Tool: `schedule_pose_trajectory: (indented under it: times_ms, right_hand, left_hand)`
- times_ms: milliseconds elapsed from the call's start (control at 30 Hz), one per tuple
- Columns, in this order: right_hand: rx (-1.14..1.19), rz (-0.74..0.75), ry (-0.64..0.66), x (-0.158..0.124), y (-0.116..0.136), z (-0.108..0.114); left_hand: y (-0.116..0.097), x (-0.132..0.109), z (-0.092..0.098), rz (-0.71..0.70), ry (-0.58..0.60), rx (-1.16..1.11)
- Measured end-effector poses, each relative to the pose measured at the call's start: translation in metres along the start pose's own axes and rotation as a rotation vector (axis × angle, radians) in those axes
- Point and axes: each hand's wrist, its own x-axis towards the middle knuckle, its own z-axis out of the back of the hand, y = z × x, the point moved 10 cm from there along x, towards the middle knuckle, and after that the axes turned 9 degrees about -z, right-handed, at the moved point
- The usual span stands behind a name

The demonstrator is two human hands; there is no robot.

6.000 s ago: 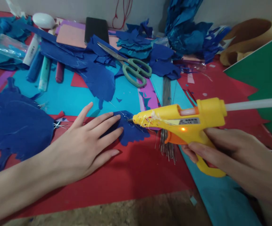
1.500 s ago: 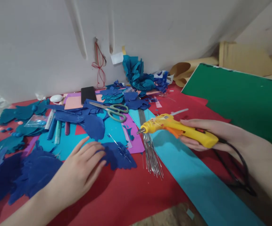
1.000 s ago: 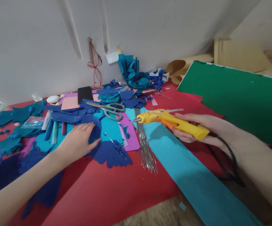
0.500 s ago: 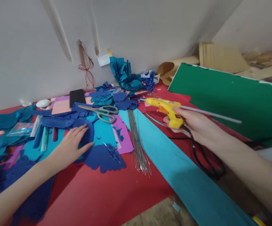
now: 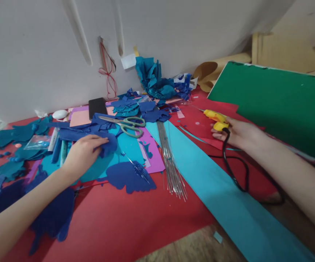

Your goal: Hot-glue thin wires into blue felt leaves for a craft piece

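My right hand is wrapped round the handle of a yellow glue gun, which lies low on the red sheet at the right, nozzle pointing away. Its black cord loops toward me. My left hand pinches the edge of a dark blue cut paper piece on the turquoise sheet. A second dark blue cut shape with a thin wire glued on it lies just right of that hand. A bundle of thin metal wires lies between my hands.
Green-handled scissors, a black phone, marker pens and blue paper scraps crowd the back left. A long turquoise strip runs diagonally at the right. A green board leans at the far right; the wall stands behind.
My right hand has carried the glue gun away to the right and lowered it onto the red sheet. My left hand has left the glued shape and closed on another dark blue piece.
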Motion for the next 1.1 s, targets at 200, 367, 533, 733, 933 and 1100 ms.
schedule_pose_trajectory:
  times_ms: [200,367,533,733,933,1100]
  right_hand:
    - [-0.139,-0.167,-0.142,-0.037,0.004,0.020]
    - [-0.429,0.021,-0.419,-0.090,0.044,0.031]
    - [-0.619,0.475,0.212,-0.124,0.056,-0.088]
    - [-0.288,0.225,0.991,-0.165,0.007,-0.194]
    - [0.002,0.231,0.931,-0.162,0.019,-0.207]
    - [-0.055,0.828,0.643,-0.165,0.053,-0.179]
  left_hand:
    - [0.001,-0.007,0.030,0.035,-0.261,-0.287]
    - [-0.017,-0.020,0.038,-0.036,-0.301,-0.623]
    - [-0.032,-0.018,0.034,-0.117,-0.300,-1.034]
    - [-0.049,-0.012,0.027,-0.192,-0.234,-1.064]
    - [-0.025,-0.023,0.000,0.224,-0.310,-1.416]
    - [-0.045,-0.041,-0.046,0.620,0.120,-1.733]
